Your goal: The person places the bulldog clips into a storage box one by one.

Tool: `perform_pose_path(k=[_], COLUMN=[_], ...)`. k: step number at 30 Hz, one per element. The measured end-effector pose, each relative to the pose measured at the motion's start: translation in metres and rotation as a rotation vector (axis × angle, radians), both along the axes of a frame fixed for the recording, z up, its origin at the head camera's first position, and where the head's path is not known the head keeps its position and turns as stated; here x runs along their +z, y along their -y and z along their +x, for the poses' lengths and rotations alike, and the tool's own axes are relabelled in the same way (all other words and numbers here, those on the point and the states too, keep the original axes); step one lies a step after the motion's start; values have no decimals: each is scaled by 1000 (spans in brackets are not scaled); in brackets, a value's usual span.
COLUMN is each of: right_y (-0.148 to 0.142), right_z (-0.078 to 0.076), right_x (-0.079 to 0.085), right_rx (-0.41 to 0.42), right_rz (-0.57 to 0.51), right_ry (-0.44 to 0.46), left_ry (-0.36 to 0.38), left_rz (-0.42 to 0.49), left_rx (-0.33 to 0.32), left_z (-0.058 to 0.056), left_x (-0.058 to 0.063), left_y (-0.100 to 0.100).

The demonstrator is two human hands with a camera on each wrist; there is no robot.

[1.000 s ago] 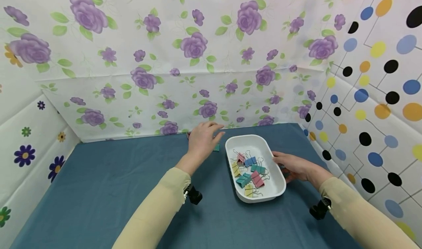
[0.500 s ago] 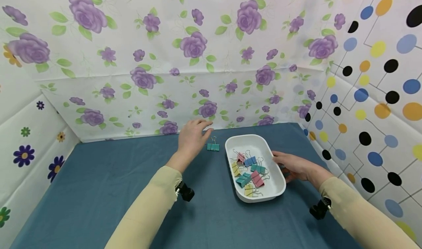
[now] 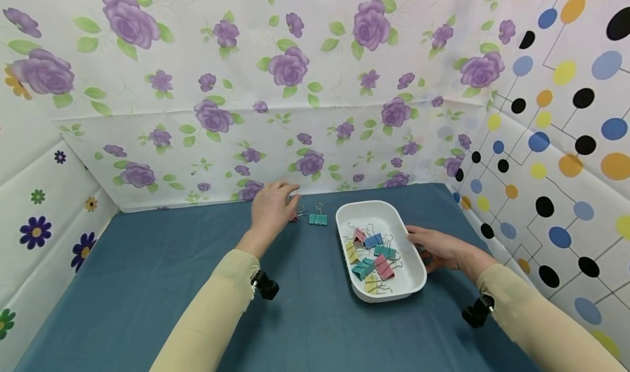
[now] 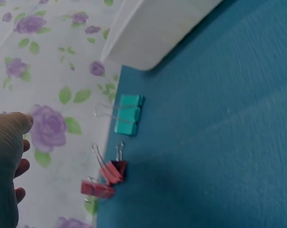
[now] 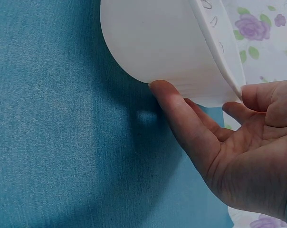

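Observation:
My left hand [image 3: 272, 208] hovers near the back edge of the table, its fingers loosely bent and nothing visible between them. Beside it lie a teal binder clip [image 3: 318, 219] and a red binder clip [image 3: 293, 216], partly hidden by the hand. The left wrist view shows the teal clip and two red ones, a nearer red binder clip [image 4: 97, 189] and another red binder clip [image 4: 113, 171]. My right hand [image 3: 438, 248] grips the right side of a white plastic tray [image 3: 412, 276], with fingers at its rim and wall. Several coloured binder clips [image 3: 374, 242] lie inside.
A blue cloth [image 3: 162, 284] covers the table. Behind it hangs a flowered sheet [image 3: 266, 158], and a dotted sheet [image 3: 546, 142] stands along the right. Each wrist carries a small black camera [image 3: 266, 285].
My left hand has moved left, away from the tray, uncovering the teal clip and then part of a red one. The right hand and the tray have stayed in place.

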State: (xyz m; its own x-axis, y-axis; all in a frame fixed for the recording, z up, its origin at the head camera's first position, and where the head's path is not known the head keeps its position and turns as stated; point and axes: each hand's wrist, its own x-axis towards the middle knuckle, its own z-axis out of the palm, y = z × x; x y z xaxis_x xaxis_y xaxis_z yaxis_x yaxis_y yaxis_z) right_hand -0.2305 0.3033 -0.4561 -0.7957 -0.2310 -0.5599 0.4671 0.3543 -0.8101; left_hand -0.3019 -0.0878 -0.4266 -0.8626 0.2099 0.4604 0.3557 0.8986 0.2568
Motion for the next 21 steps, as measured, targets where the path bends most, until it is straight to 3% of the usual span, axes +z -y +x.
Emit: perform_pose_path(k=[7, 21], right_y=[-1, -1], right_z=[0, -1], right_x=[0, -1], right_rx=[8, 9], right_rz=[4, 4], right_ry=[-4, -4], left_ry=[106, 261], left_rz=[-40, -187], left_rx=[30, -30], left_z=[0, 6], left_x=[-17, -55], left_y=[8, 9])
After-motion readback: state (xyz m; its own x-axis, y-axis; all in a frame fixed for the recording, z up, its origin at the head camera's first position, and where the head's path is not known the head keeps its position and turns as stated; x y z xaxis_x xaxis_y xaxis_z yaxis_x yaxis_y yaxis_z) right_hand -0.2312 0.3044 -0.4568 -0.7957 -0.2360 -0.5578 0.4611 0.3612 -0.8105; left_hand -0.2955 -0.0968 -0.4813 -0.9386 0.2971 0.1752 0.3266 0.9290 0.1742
